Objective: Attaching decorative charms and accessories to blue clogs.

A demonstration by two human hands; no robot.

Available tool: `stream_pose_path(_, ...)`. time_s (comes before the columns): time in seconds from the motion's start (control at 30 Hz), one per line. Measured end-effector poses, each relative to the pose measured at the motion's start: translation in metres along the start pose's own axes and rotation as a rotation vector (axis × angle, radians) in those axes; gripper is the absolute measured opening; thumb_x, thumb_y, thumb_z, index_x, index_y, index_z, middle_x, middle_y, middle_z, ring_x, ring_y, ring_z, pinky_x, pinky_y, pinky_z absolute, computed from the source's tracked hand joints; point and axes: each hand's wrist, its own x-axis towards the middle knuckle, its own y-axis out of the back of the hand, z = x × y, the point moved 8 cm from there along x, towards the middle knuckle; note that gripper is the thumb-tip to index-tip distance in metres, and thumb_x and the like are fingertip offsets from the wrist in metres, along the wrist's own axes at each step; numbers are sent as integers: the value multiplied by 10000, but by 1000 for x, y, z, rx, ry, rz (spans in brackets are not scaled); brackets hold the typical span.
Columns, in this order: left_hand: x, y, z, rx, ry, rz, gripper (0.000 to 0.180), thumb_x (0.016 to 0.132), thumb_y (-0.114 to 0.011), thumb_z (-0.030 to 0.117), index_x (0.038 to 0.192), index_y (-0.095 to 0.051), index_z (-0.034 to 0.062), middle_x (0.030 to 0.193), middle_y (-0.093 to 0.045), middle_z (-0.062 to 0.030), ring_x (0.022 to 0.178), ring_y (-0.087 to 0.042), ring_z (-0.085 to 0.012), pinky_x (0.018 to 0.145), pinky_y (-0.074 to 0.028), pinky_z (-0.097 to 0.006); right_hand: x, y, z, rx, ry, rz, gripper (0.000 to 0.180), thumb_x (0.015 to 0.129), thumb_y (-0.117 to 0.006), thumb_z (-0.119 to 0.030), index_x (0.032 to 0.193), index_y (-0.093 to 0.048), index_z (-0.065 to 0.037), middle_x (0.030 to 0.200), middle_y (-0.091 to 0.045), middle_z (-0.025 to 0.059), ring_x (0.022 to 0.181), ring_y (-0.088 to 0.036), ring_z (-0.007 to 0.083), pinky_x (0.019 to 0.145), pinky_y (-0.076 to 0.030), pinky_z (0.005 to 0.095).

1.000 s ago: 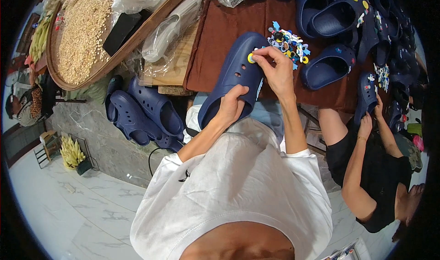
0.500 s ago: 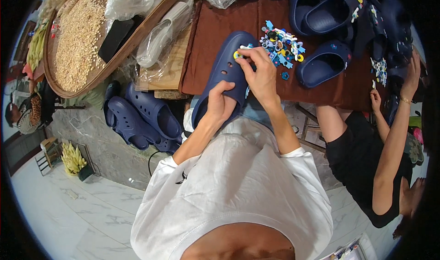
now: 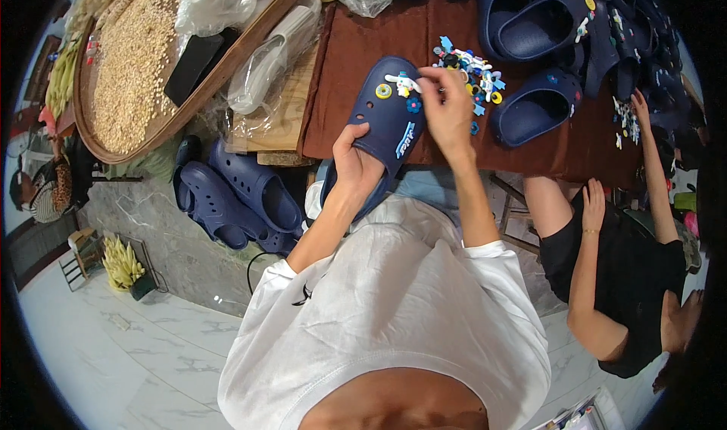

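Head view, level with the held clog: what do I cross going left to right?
Grain heap → black slab → plastic-wrapped pale shoe → held navy clog → right hand → loose navy clog → smaller charm cluster.

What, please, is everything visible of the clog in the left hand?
The navy clog looks like foam, with round holes in its upper. It bears a yellow ring charm, white figure charm, blue flower charm and blue-and-white side charm. Its toe points away, toward brown cloth. The left hand grips it at the opening; the right hand is beside it, contact unclear.
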Motion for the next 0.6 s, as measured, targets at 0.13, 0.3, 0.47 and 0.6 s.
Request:
stream_pose_path(0.13, 1, 4, -2, 35, -7, 83, 498, 856, -526, 131, 1333, -501, -11, 1355, -559, -201, 1226, -558, -348, 1090, -417, -499, 13, 32, 57, -373, 32, 123, 186, 889, -676, -167, 1030, -670, -47, 955, -642, 130, 885, -619, 304, 797, -479, 416)
stream_pose_path(0.3, 1, 5, -3, 18, -18, 95, 470, 892, -523, 171, 1326, -509, -8, 1335, -579, -197, 1223, -563, -344, 1091, -415, -493, 19, 35, 93, -591, -8, 96, 229, 865, -699, -230, 989, -654, -42, 974, -630, 174, 943, -597, 379, 828, -467, 473)
stream_pose_path(0.47, -5, 3, -1, -78, -22, 153, 461, 921, -517, 220, 1312, -519, -24, 1326, -587, -200, 1226, -562, -338, 1094, -410, -485, 21, 36, 91, -561, 6, 87, 188, 876, -683, -215, 961, -656, -50, 967, -635, 164, 935, -595, 384, 845, -465, 488)
stream_pose_path(0.6, -4, 8, 0, -58, -26, 178, 470, 925, -521, 221, 1323, -505, -28, 1328, -584, -206, 1226, -562, -337, 1097, -405, -491, 16, 34, 45, -228, -39, 34, 156, 907, -658, -164, 981, -674, -28, 952, -677, 122, 904, -646, 283, 807, -498, 392)
